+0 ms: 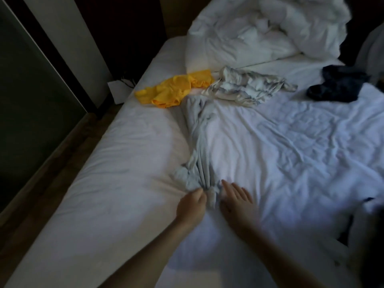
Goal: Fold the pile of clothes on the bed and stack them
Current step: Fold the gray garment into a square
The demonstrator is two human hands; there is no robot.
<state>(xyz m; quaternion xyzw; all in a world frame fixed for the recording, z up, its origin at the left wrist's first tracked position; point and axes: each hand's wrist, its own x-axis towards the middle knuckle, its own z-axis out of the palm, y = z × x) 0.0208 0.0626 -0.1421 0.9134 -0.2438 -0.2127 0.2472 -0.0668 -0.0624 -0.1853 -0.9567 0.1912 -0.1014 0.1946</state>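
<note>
Your left hand [192, 206] pinched the near end of the pale grey garment [200, 142]; your right hand [236, 201] lay open, flat beside it. The garment ran lengthwise away from you toward the yellow garment [174, 88] on the bed [104, 183].

Dark garment [340, 84] blurred — folds unreadable, right edge dim.

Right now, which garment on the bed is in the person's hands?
The pale grey garment: the left hand pinches its near end, the right hand is beside it. The yellow, striped and dark ones lie untouched.
</note>
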